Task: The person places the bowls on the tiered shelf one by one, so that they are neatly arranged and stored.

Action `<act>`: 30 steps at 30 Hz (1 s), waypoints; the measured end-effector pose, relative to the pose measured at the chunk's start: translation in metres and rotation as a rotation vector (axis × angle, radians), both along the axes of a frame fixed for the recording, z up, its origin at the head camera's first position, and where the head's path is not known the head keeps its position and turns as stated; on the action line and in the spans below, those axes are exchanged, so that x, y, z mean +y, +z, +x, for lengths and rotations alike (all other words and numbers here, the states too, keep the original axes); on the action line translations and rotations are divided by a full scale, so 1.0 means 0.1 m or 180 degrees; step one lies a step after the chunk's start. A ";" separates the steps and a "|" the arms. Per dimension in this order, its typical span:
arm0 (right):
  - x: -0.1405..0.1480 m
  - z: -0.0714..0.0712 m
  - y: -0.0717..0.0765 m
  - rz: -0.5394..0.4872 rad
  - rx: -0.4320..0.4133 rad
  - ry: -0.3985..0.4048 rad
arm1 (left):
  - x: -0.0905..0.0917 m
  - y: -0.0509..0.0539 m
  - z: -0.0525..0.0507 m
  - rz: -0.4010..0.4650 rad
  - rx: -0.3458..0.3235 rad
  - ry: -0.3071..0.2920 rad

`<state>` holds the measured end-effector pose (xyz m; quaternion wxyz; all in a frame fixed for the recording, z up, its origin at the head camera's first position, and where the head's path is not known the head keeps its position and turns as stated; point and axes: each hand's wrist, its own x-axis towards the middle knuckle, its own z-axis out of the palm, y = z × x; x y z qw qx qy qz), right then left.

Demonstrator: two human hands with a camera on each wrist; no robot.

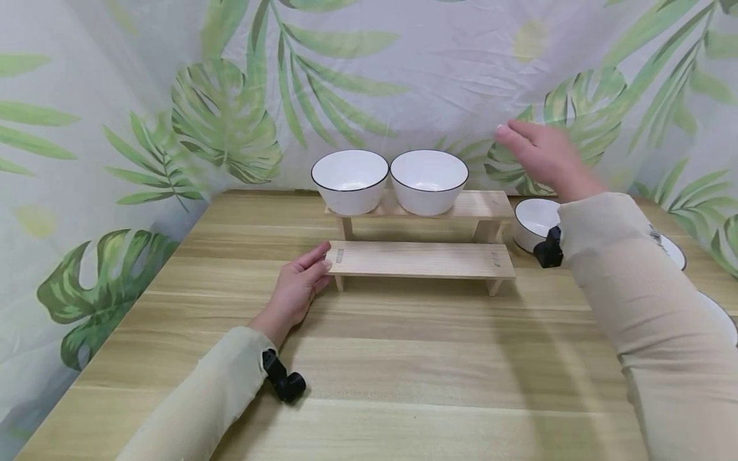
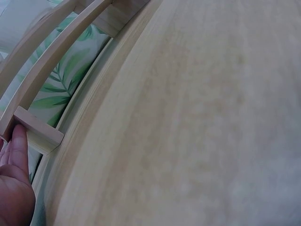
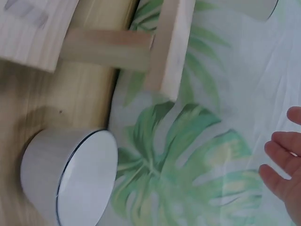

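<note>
A two-step wooden rack [image 1: 415,259] stands on the table. My left hand [image 1: 296,285] holds the left end of its lower board; in the left wrist view, a finger [image 2: 19,150] touches the board beside a leg. Two white bowls with dark rims, a left one [image 1: 350,186] and a right one [image 1: 429,186], sit side by side on the upper board. My right hand [image 1: 542,157] is raised in the air to the right of the rack, holding nothing; its fingers [image 3: 282,150] are spread loosely in the right wrist view.
Another white bowl [image 1: 527,224] stands on the table right of the rack, partly behind my right wrist. White dishes [image 1: 673,251] farther right are mostly hidden by my right sleeve. A leaf-patterned cloth [image 1: 346,77] hangs behind the wooden table [image 1: 403,365].
</note>
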<state>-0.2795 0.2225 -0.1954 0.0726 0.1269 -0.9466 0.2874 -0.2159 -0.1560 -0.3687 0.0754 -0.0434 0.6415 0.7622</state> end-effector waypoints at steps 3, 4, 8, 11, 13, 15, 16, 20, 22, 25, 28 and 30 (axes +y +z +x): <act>0.12 0.03 -0.06 -0.0130 0.0074 0.0015 | 0.00 0.00 0.00 0.0000 0.0005 -0.0006; 0.16 0.04 -0.09 -0.0178 0.0095 0.0013 | 0.00 0.00 0.00 0.0000 0.0006 -0.0007; 0.32 0.07 -0.19 -0.0285 0.0188 -0.0125 | 0.00 -0.01 -0.01 0.0018 0.0012 -0.0017; 0.43 0.08 -0.28 -0.0332 0.0326 -0.0230 | 0.00 -0.01 -0.01 0.0045 0.0018 -0.0024; 0.48 0.09 -0.34 -0.0376 0.0385 -0.0294 | 0.00 -0.01 -0.01 0.0055 0.0025 -0.0022; 0.54 0.09 -0.41 -0.0418 0.0387 -0.0346 | 0.00 0.00 -0.01 0.0056 0.0032 -0.0017; 0.56 0.10 -0.45 -0.0438 0.0375 -0.0374 | 0.00 0.00 -0.01 0.0055 0.0031 -0.0016; 0.64 0.11 -0.59 -0.0522 0.0257 -0.0545 | 0.00 -0.01 0.00 0.0066 0.0044 -0.0019; 0.68 0.11 -0.67 -0.0565 0.0248 -0.0626 | 0.01 -0.01 0.00 0.0076 0.0045 -0.0013; 0.72 0.12 -0.80 -0.0611 0.0262 -0.0728 | 0.01 -0.01 0.00 0.0082 0.0051 -0.0003; 0.76 0.13 -0.93 -0.0655 0.0256 -0.0819 | 0.00 -0.01 0.00 0.0080 0.0051 0.0009; 0.77 0.14 -1.01 -0.0681 0.0161 -0.0915 | 0.00 -0.01 0.00 0.0068 0.0047 0.0007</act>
